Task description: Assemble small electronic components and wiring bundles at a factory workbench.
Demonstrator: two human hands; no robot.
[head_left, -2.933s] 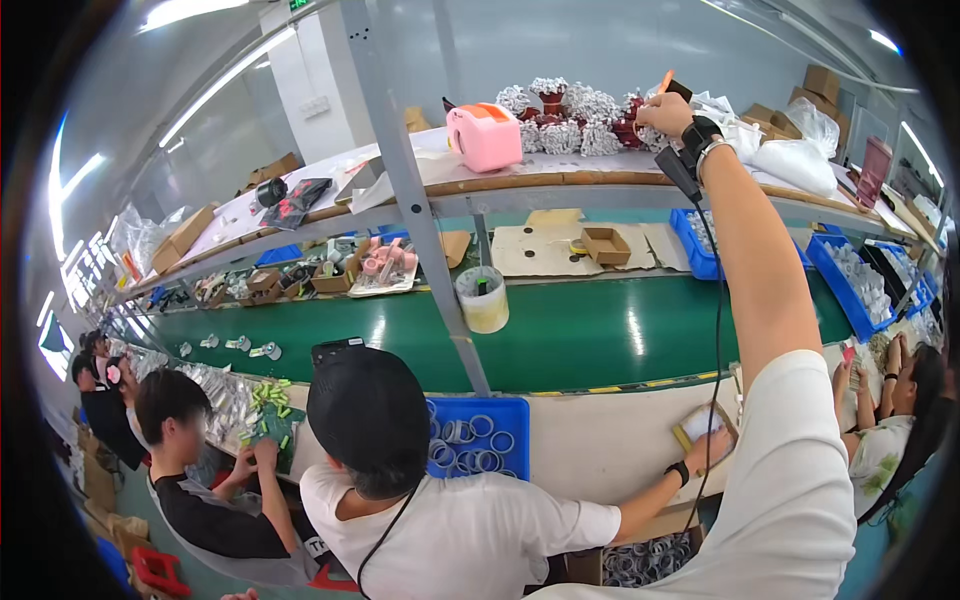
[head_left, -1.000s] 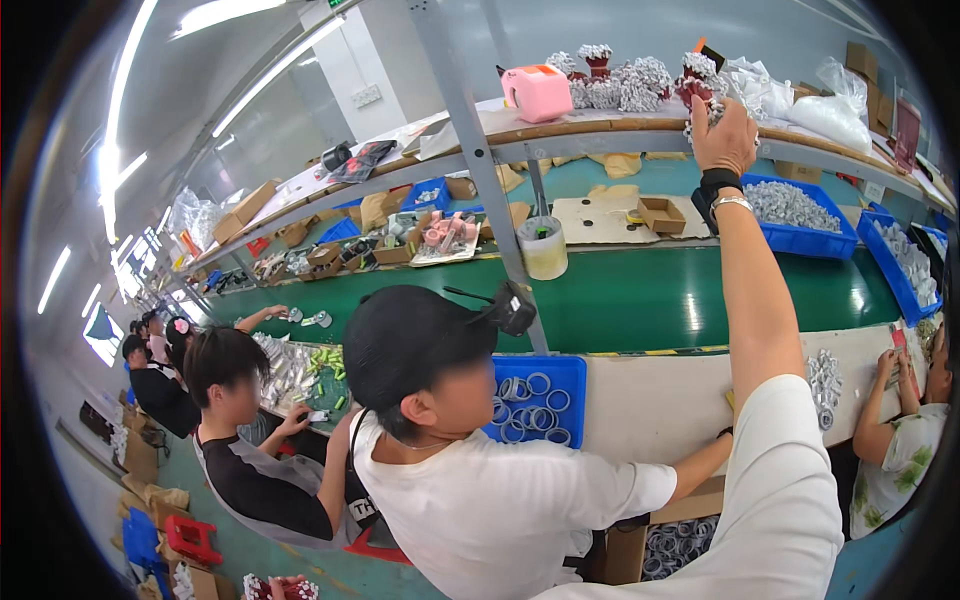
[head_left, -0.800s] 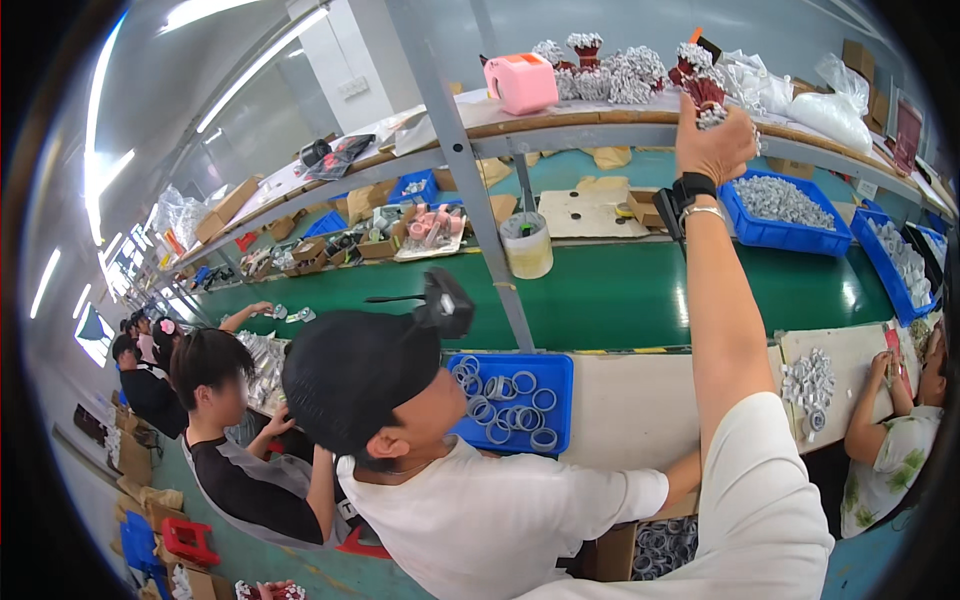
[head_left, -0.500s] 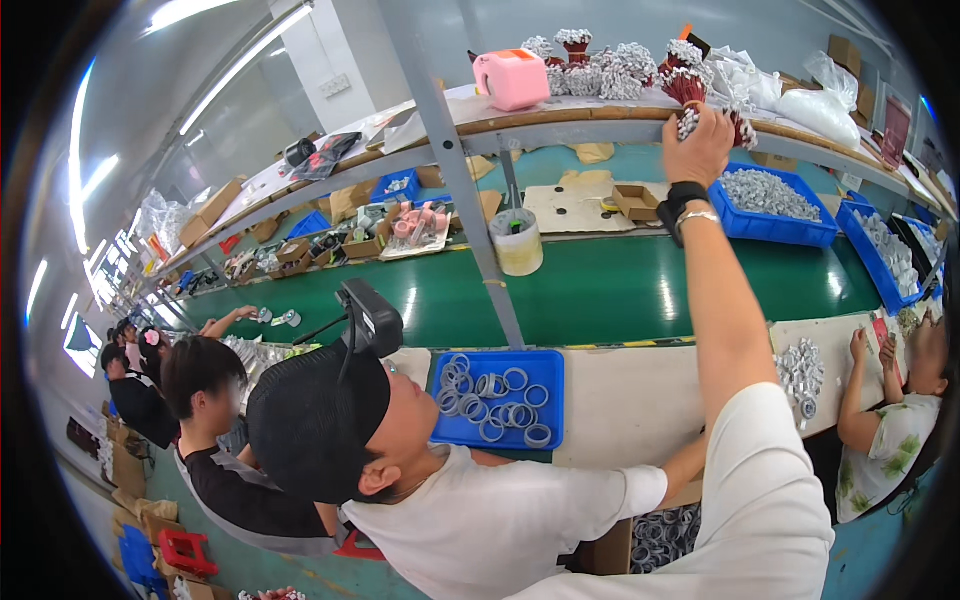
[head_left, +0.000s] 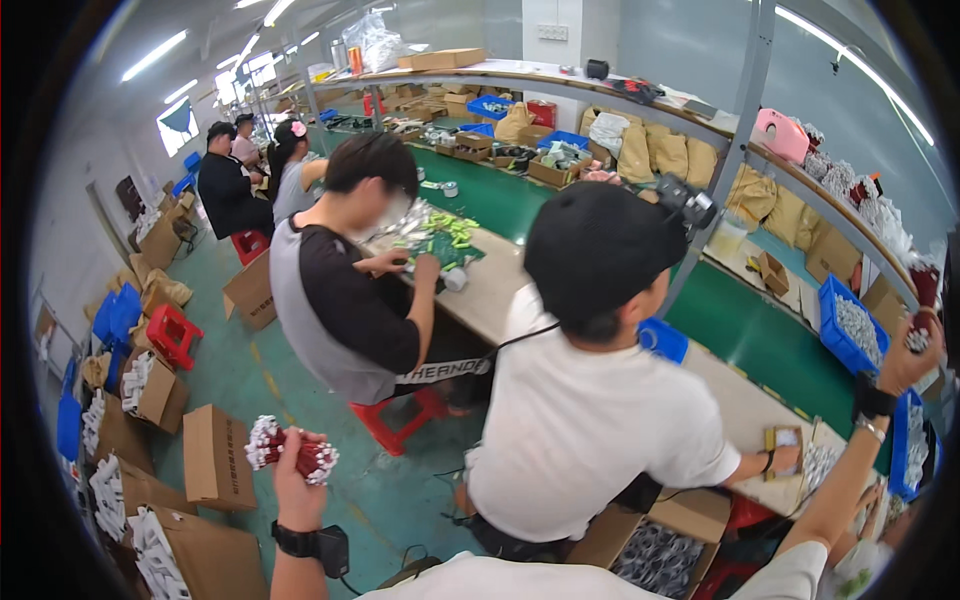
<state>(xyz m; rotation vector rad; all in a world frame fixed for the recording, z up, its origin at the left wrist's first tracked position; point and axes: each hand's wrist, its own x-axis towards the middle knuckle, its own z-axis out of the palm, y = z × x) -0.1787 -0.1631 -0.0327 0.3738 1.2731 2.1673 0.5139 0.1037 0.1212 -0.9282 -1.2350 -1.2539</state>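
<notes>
At the lower left my left hand (head_left: 296, 482) is closed around a bundle of dark red wires (head_left: 318, 460) with white ends, held up over the floor. Out at the far right my right hand (head_left: 908, 362) grips another dark red wire bundle (head_left: 926, 286), its white ends showing below and near the fingers. That bundle is near the upper shelf (head_left: 835, 208), where more white-tipped bundles (head_left: 838, 182) stand beside a pink box-shaped item (head_left: 780, 136).
A person in a white shirt (head_left: 600, 420) sits close in front, and one in a black-and-grey shirt (head_left: 350, 290) farther left. Open cartons (head_left: 205, 545) of white parts line the left. A red stool (head_left: 173, 335) stands on the floor. A green conveyor (head_left: 770, 325) runs behind the worktable.
My view has swung left. My left hand has come into view with a wire bundle. My right hand, earlier at the bundles on the shelf, now appears at the far right holding one.
</notes>
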